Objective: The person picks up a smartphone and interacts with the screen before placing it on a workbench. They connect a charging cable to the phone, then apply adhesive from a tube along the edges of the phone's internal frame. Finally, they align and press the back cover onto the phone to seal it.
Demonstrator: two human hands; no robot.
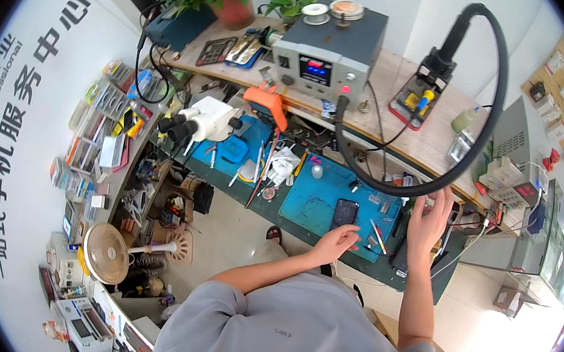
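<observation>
My left hand [335, 245] hovers at the near edge of the blue work mat [303, 198], its fingers loosely apart with nothing seen in them. Just beyond it lies a dark smartphone [345, 213], flat on the mat. A pen-like tool [378, 237] with a white and red body rests to the right of the phone. My right hand [429, 224] is stretched forward on the right side, fingers apart, beside the lowest curve of a thick black hose [403, 190]. Its fingertips are close to the shelf edge, and I cannot see anything held there.
A hot air station [324, 51] stands on the raised shelf, its hose looping over the right side. Left of the mat are a white microscope [209, 120], an orange-cased meter [266, 105] and crumpled white tissue [284, 164]. A soldering iron stand [420, 98] sits on the shelf.
</observation>
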